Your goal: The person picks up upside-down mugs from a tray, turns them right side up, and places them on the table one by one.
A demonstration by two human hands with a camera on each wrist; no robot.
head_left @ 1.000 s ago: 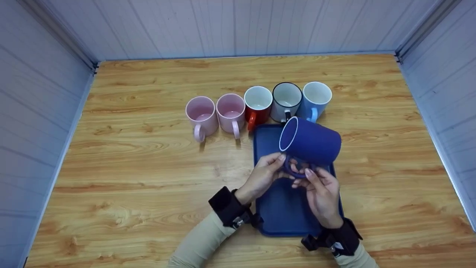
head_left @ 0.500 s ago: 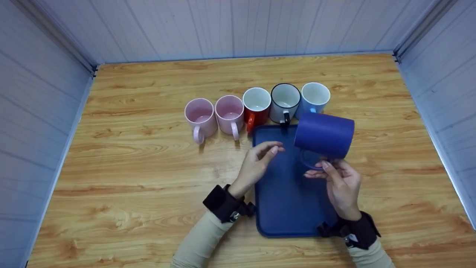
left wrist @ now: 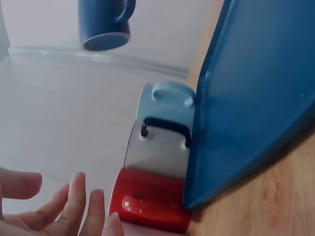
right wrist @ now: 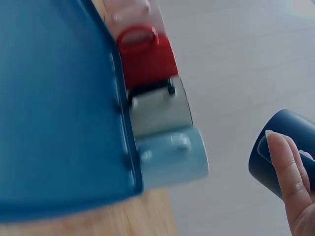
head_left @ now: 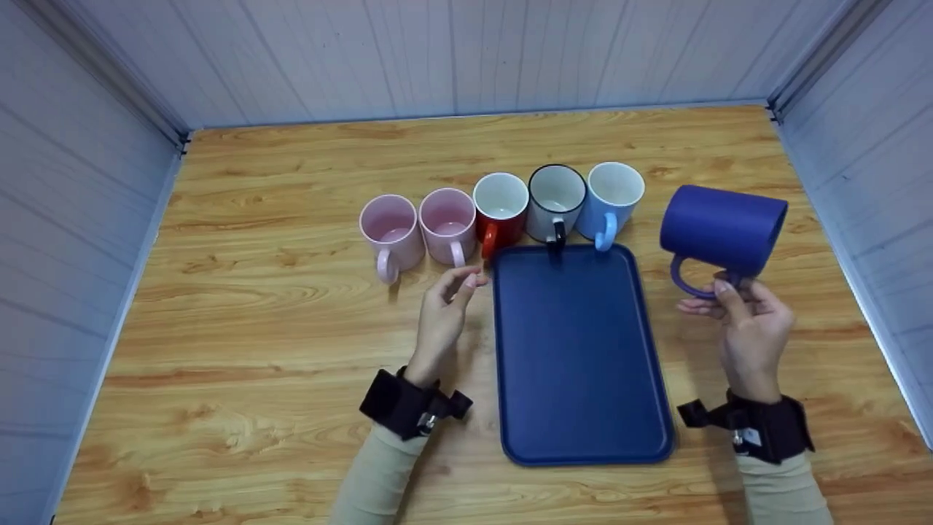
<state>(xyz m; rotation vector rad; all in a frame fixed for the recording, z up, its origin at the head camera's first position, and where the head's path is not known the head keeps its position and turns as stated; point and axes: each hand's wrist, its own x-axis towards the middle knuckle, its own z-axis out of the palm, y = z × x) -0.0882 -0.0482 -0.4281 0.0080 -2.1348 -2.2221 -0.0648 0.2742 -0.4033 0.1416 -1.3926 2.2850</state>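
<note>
My right hand (head_left: 756,332) pinches the handle of a dark blue-purple mug (head_left: 723,227), raised to the right of the tray. The mug lies on its side in the air, its handle pointing down toward my body. In the right wrist view, fingers (right wrist: 287,169) cross the mug (right wrist: 263,169). My left hand (head_left: 439,321) is by the tray's left edge, holding nothing, its fingers loosely bent. Nearest it stands a pink mug (head_left: 446,237). The left wrist view shows the fingers (left wrist: 76,201) apart, with the red mug (left wrist: 152,196) beyond them.
A dark blue tray (head_left: 579,357) lies on the wooden table (head_left: 277,350). Along its far edge stand the red mug (head_left: 503,222), a white black-rimmed mug (head_left: 543,222) and a light blue mug (head_left: 594,219). Another pink mug (head_left: 404,248) is at the row's left end. Panel walls (head_left: 452,58) enclose the table.
My left hand has let go of the dark mug's handle and moved left, off the tray. The right hand has carried the mug right, from over the tray to beyond its right edge.
</note>
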